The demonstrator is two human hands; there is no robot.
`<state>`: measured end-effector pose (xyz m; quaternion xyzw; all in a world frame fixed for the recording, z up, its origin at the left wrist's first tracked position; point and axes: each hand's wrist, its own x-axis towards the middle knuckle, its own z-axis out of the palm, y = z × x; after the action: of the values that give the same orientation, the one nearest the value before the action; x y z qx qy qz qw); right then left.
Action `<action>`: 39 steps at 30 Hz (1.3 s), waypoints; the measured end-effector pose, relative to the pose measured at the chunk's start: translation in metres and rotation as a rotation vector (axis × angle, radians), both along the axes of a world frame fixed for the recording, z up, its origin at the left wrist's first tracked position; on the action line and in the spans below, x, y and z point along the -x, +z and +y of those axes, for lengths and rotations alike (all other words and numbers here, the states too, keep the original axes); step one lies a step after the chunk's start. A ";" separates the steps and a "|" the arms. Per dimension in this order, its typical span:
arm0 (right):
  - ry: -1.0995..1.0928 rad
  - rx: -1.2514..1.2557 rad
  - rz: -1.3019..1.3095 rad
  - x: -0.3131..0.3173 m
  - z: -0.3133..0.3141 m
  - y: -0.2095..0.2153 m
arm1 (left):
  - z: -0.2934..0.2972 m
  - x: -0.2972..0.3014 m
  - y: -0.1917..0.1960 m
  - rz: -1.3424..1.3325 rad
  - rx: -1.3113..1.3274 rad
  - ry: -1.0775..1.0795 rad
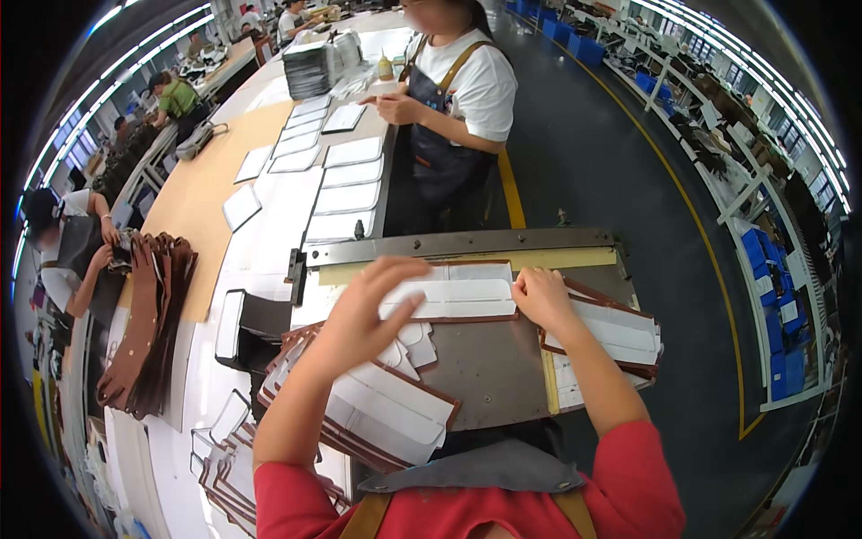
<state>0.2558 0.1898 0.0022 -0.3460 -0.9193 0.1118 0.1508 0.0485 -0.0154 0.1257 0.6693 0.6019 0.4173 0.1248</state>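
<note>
A long white panel with brown edging lies flat on the metal work plate, just in front of a metal bar. My right hand is closed at the panel's right end, fingers curled in a pinch on its edge. Over the panel's left end is my left hand, its fingers spread and holding nothing; it hides that end. A stack of similar brown-edged panels lies fanned out beneath my left forearm. To the right, more such panels rest in a pile near my right forearm. Small white pieces lie beside the left stack.
Left of the plate stands a black-and-white box-shaped part. Brown straps hang in a bundle farther left. White panels lie in rows on the long table, where a co-worker stands. Shelving with blue bins lines the right aisle.
</note>
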 end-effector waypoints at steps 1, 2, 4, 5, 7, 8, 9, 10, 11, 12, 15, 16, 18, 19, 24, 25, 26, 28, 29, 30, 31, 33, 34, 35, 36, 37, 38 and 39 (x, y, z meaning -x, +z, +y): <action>-0.029 -0.028 -0.021 -0.004 0.000 0.000 | -0.010 -0.019 0.032 -0.042 -0.023 -0.110; -0.055 -0.054 -0.045 -0.008 -0.001 0.000 | -0.025 -0.039 0.060 -0.095 -0.066 -0.228; -0.022 -0.116 0.008 -0.002 -0.008 -0.003 | -0.054 -0.070 0.080 -0.386 -0.154 -0.656; 0.022 -0.145 0.027 0.011 -0.015 -0.002 | -0.070 -0.085 0.079 -0.502 -0.224 -0.926; 0.006 -0.176 -0.039 0.013 -0.017 0.000 | -0.075 -0.108 0.080 -0.716 -0.254 -1.148; -0.033 -0.195 -0.058 0.009 -0.013 -0.002 | -0.070 -0.114 0.081 -0.837 -0.212 -1.207; -0.051 -0.205 -0.073 0.004 -0.013 -0.005 | -0.068 -0.123 0.084 -0.958 -0.168 -1.242; -0.062 -0.222 -0.094 0.001 -0.013 -0.007 | -0.067 -0.131 0.086 -1.080 -0.137 -1.274; -0.056 -0.228 -0.092 0.001 -0.013 -0.006 | -0.065 -0.139 0.088 -1.203 -0.107 -1.304; -0.052 -0.231 -0.091 0.001 -0.014 -0.007 | -0.065 -0.148 0.086 -1.262 -0.144 -1.307; -0.020 -0.266 -0.094 0.001 -0.017 -0.008 | -0.060 -0.156 0.092 -1.357 -0.284 -1.305; -0.015 -0.287 -0.093 0.001 -0.017 -0.006 | -0.058 -0.155 0.093 -1.343 -0.304 -1.313; -0.019 -0.281 -0.119 0.003 -0.018 -0.003 | -0.054 -0.155 0.092 -1.313 -0.298 -1.338; -0.031 -0.279 -0.128 0.004 -0.019 -0.001 | -0.053 -0.155 0.092 -1.286 -0.274 -1.308; -0.014 -0.358 -0.104 0.006 -0.016 -0.013 | -0.061 -0.159 0.072 -1.098 -0.307 -0.914; -0.008 -0.379 -0.089 0.008 -0.017 -0.014 | -0.068 -0.147 0.066 -0.988 -0.347 -0.825; -0.002 -0.401 -0.076 0.011 -0.017 -0.014 | -0.078 -0.134 0.065 -0.952 -0.343 -0.790; -0.021 -0.412 -0.077 0.009 -0.017 -0.016 | -0.092 -0.112 0.062 -0.926 -0.317 -0.796; -0.037 -0.401 -0.093 0.008 -0.017 -0.015 | -0.096 -0.104 0.065 -0.925 -0.298 -0.825; -0.052 -0.391 -0.108 0.007 -0.017 -0.014 | -0.093 -0.098 0.067 -0.876 -0.316 -0.859; -0.039 -0.381 -0.109 0.011 -0.019 -0.014 | -0.095 -0.094 0.070 -0.825 -0.342 -0.865; -0.026 -0.364 -0.118 0.013 -0.021 -0.013 | -0.100 -0.094 0.065 -0.889 -0.347 -0.878; -0.016 -0.346 -0.079 0.012 -0.020 -0.014 | -0.101 -0.093 0.062 -0.924 -0.349 -0.891; -0.003 -0.328 -0.038 0.011 -0.019 -0.014 | -0.100 -0.091 0.060 -0.963 -0.318 -0.936; 0.015 -0.310 0.000 0.012 -0.020 -0.013 | -0.099 -0.090 0.059 -0.980 -0.298 -0.972; 0.039 -0.308 0.077 0.013 -0.022 -0.011 | -0.098 -0.088 0.058 -0.996 -0.279 -1.008; 0.063 -0.306 0.155 0.014 -0.025 -0.008 | -0.097 -0.086 0.058 -1.012 -0.260 -1.042; 0.088 -0.300 0.230 0.016 -0.028 -0.004 | -0.096 -0.085 0.057 -1.042 -0.260 -1.049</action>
<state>0.2401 0.1616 -0.0016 -0.2639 -0.9165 0.0188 0.2999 0.1340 -0.1117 0.1828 0.5935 0.0131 0.6337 0.4960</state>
